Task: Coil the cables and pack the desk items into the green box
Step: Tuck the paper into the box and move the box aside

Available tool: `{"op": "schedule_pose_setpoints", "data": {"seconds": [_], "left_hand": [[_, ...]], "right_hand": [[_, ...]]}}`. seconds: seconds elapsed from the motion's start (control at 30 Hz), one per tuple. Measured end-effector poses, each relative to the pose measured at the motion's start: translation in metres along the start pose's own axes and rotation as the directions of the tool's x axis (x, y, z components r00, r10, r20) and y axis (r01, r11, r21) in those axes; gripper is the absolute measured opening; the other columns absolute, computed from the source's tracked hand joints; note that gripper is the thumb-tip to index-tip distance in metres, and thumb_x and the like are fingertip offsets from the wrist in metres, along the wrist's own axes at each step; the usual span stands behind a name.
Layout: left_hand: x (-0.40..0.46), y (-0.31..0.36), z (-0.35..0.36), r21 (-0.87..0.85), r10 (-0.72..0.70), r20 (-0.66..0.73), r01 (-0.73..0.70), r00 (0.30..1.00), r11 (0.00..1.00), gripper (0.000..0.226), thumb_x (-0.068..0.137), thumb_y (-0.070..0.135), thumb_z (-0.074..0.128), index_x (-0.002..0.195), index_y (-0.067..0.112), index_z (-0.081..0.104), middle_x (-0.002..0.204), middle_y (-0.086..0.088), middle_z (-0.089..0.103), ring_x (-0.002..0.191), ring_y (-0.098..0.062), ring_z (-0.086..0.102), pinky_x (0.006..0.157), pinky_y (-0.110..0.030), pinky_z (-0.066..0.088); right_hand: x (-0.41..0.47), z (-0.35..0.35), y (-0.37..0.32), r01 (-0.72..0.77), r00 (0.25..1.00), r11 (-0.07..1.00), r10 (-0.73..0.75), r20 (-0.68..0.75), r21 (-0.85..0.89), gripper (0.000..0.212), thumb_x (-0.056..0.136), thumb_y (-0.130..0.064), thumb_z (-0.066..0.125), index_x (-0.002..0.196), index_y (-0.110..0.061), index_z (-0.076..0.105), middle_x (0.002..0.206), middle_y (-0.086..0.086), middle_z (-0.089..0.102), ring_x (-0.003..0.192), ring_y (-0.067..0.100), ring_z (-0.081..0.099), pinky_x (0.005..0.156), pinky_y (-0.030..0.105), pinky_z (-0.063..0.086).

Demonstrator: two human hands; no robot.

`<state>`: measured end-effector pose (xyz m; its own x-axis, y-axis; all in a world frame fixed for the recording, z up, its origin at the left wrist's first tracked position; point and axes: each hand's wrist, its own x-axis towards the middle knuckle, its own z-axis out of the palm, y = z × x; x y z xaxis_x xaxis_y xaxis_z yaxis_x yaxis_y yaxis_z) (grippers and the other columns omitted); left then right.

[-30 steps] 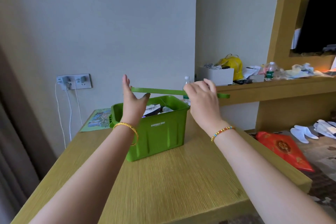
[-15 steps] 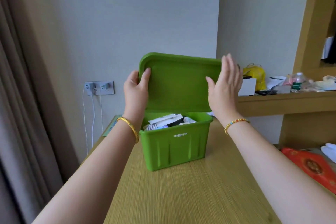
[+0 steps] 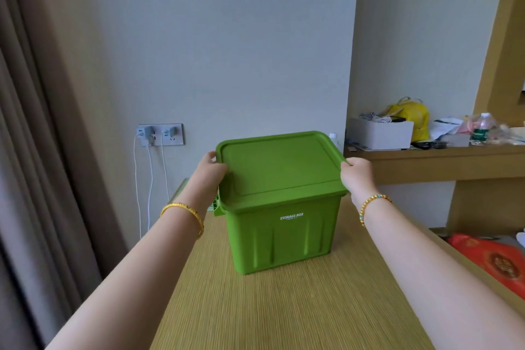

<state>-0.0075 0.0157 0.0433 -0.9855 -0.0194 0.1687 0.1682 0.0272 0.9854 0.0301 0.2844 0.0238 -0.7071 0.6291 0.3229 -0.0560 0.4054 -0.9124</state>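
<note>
The green box [image 3: 279, 233] stands mid-frame on the wooden desk [image 3: 284, 307], its lid [image 3: 279, 167] laid on top; seating it well likely means pressing both side edges down evenly; the left hand [image 3: 209, 172] grasps the lid's left edge, the right hand [image 3: 357, 176] its right edge; both forearms reach forward, wrists level.

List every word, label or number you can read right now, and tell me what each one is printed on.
"STORAGE BOX": white print on the front wall of the green box, just under the lid.
A smaller white line beneath it: too small to read.
Green label on the water bottle on the side shelf: blurred, unreadable.
Gold emblem on the red bag at the right edge: a design or characters, cannot be made out.
Nothing else is legible.
</note>
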Motion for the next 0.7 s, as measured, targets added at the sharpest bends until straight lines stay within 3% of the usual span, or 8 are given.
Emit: {"op": "schedule_pose_setpoints", "data": {"seconds": [0.1,0.2,0.37,0.47,0.53,0.57,0.63,0.7], "left_hand": [[0.003,-0.010,-0.004,0.175,0.041,0.125,-0.062,0.991,0.983,0.057,0.084,-0.009,0.039,0.137,0.014,0.036,0.111,-0.004,0.053,0.098,-0.020,0.050,0.084,-0.032,0.043],[0.009,-0.016,-0.009,0.183,0.037,0.195,-0.073,0.980,0.980,0.052,0.087,-0.005,0.039,0.129,0.025,0.039,0.109,-0.001,0.056,0.092,-0.013,0.052,0.078,-0.024,0.043],[0.016,-0.028,-0.009,0.224,-0.029,0.178,-0.011,0.984,0.974,0.034,0.086,0.002,0.037,0.110,0.023,0.049,0.094,-0.003,0.057,0.089,-0.018,0.051,0.075,-0.026,0.043],[0.015,-0.039,-0.008,0.260,-0.065,0.138,0.027,0.988,0.965,0.021,0.087,0.007,0.036,0.088,0.022,0.050,0.084,-0.004,0.054,0.073,-0.015,0.050,0.063,-0.027,0.038],[0.014,-0.044,-0.006,0.277,-0.072,0.103,0.041,0.992,0.960,0.019,0.088,0.009,0.036,0.079,0.022,0.047,0.076,-0.003,0.051,0.067,-0.014,0.047,0.058,-0.027,0.036],[0.013,-0.046,-0.005,0.278,-0.066,0.089,0.038,0.994,0.960,0.019,0.088,0.010,0.036,0.077,0.021,0.046,0.073,-0.002,0.049,0.064,-0.014,0.046,0.055,-0.027,0.035],[0.011,-0.050,-0.003,0.259,-0.061,0.066,0.042,0.996,0.965,0.018,0.088,0.009,0.035,0.080,0.020,0.048,0.071,-0.001,0.046,0.060,-0.014,0.044,0.051,-0.026,0.033],[0.008,-0.054,-0.003,0.257,-0.067,0.050,0.052,0.996,0.965,0.024,0.088,0.008,0.034,0.104,0.013,0.051,0.075,-0.003,0.050,0.059,-0.012,0.044,0.046,-0.022,0.034]], "right_hand": [[0.002,0.007,0.001,-0.054,0.998,0.998,0.056,0.039,-0.039,0.038,0.079,0.010,0.037,0.054,-0.016,0.027,0.056,0.002,0.023,0.056,0.016,0.021,0.055,0.030,0.011],[-0.001,0.012,0.004,-0.063,0.993,0.998,0.063,0.097,0.001,0.034,0.072,0.017,0.030,0.056,-0.014,0.029,0.060,0.002,0.024,0.056,0.015,0.022,0.050,0.027,0.010],[0.003,0.012,0.010,-0.040,0.990,0.999,0.042,0.136,-0.012,0.039,0.071,0.018,0.029,0.056,-0.018,0.021,0.062,0.002,0.019,0.056,0.015,0.017,0.053,0.028,0.006],[0.006,0.013,0.016,-0.049,0.987,0.996,0.058,0.148,-0.070,0.033,0.076,0.015,0.032,0.055,-0.010,0.037,0.062,0.008,0.034,0.056,0.020,0.032,0.054,0.027,0.017],[0.006,0.014,0.020,-0.062,0.989,0.996,0.070,0.131,-0.063,0.026,0.080,0.013,0.035,0.082,0.009,0.060,0.087,0.024,0.059,0.082,0.035,0.056,0.069,0.031,0.041],[0.006,0.014,0.021,-0.066,0.991,0.996,0.072,0.117,-0.053,0.031,0.081,0.012,0.036,0.101,0.015,0.059,0.107,0.028,0.060,0.101,0.040,0.056,0.082,0.038,0.046],[0.006,0.015,0.027,-0.063,0.990,0.997,0.068,0.120,-0.050,0.036,0.081,0.012,0.034,0.112,0.018,0.051,0.115,0.028,0.058,0.108,0.041,0.054,0.087,0.037,0.044],[0.004,0.016,0.031,-0.056,0.987,0.998,0.061,0.150,-0.041,0.032,0.080,0.012,0.032,0.104,0.018,0.052,0.090,0.018,0.056,0.084,0.029,0.052,0.072,0.027,0.032]]}}
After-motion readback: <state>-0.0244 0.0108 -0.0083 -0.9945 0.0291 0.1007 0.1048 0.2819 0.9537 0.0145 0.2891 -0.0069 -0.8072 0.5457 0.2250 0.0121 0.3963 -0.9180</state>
